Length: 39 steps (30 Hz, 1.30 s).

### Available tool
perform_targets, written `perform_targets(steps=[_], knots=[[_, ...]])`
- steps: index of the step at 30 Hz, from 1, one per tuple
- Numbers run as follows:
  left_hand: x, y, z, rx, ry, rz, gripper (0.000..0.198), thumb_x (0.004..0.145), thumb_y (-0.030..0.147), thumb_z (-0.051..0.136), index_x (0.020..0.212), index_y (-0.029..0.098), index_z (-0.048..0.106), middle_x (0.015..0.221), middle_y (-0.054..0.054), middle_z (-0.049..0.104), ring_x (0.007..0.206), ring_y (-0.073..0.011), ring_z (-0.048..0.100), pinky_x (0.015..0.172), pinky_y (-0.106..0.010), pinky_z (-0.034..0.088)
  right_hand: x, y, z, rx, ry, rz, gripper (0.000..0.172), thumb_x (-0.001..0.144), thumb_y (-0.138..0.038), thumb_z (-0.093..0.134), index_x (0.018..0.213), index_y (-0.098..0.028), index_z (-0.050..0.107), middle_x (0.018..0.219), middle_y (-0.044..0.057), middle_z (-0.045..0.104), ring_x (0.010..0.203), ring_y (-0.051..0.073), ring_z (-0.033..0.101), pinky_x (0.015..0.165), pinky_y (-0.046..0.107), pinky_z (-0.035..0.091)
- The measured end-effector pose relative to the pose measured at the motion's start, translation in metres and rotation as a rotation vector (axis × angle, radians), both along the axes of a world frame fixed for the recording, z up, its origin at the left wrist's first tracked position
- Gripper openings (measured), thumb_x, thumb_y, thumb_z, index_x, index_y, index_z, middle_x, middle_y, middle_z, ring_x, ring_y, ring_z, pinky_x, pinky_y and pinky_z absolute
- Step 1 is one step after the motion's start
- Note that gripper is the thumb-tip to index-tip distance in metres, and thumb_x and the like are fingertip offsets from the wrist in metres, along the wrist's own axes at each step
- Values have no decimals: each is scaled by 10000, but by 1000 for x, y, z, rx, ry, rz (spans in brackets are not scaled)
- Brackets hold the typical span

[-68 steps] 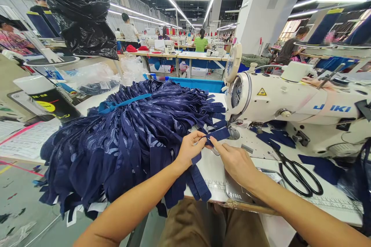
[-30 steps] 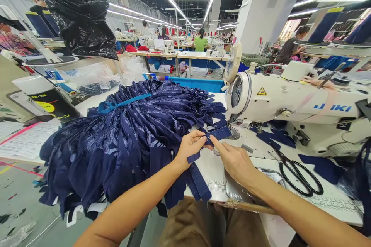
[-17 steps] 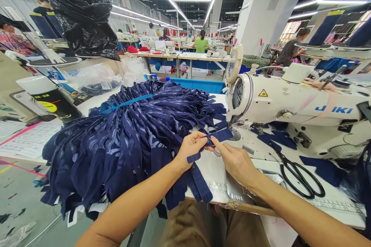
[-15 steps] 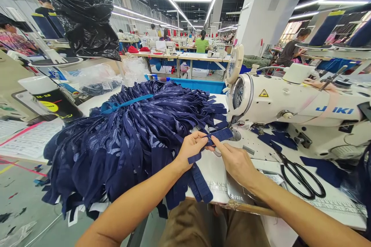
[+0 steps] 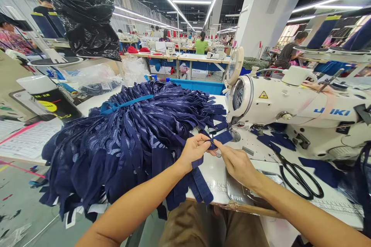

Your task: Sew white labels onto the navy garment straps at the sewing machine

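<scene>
A navy fabric strap (image 5: 223,137) stretches from my fingers to the needle area of the sewing machine (image 5: 261,94). My left hand (image 5: 193,151) is closed, pinching the strap between thumb and fingers. On the right, my right hand (image 5: 239,164) also pinches it, the index finger pressed close to the left thumb. What lies between the fingertips is partly hidden. Beside my left hand spreads a big bundle of navy lace-trimmed garments (image 5: 127,139), bound by a blue fabric tie (image 5: 127,104). Several strap ends hang over the table edge below my left wrist.
Black-handled scissors (image 5: 300,177) lie right of my right forearm, near navy fabric scraps (image 5: 323,171). A ruler tape (image 5: 218,188) runs along the table's front edge. At left stand a spray can (image 5: 49,98) and printed sheets (image 5: 27,142). People work at machines farther back.
Both hands have shifted slightly down and to the right, still pinching the strap. My right index finger sits a little lower on it. The bundle and scissors stay in place.
</scene>
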State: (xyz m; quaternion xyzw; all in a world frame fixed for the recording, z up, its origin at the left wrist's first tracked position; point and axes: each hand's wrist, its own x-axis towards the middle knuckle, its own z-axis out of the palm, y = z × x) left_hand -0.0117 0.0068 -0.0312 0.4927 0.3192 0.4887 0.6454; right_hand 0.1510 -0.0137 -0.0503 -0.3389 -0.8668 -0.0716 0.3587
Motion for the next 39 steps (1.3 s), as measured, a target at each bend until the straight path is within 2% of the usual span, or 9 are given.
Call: perform_targets(steps=[3,10,14,22,31,39], knots=[[0,-1,-1,-1,-13,9,335,592,395,696,704,129,525,555,-24,647,512,-168,626,621,-271,453,-3,0,1,-18,-6,-57,449,834,-65,285,1273,-132,354,708,40,604,553,130,540,505,249,446],[-1,-1,0,-25,-26,53,332,593,391,692,716,128,532,563,-30,651,532,-179,633,621,-275,455,-3,0,0,3,-105,-132,460,830,-60,280,1282,-130,335,678,27,609,548,140,547,491,245,434],[0,0,0,-38,-32,64,335,585,390,695,713,131,527,562,-26,653,510,-167,626,613,-270,452,-1,-1,0,-4,-110,-132,470,830,-52,275,1291,-128,318,705,32,612,563,137,550,496,241,432],[-1,-1,1,-20,-34,63,307,606,360,685,724,127,525,559,-23,649,515,-157,621,600,-256,443,-1,0,1,30,-148,-164,465,824,-44,285,1277,-125,358,632,15,567,527,120,517,467,215,399],[0,-1,1,-7,-8,56,309,595,377,694,700,129,541,540,-14,634,504,-165,621,597,-264,452,-5,0,5,69,-134,-134,466,825,-47,276,1280,-115,350,592,8,537,498,118,500,448,213,391],[-1,-1,1,2,0,76,322,598,394,688,709,129,542,561,-28,650,527,-176,630,608,-274,455,-2,-3,3,40,-128,-158,480,830,-61,268,1301,-142,314,637,15,563,534,122,529,476,217,408]])
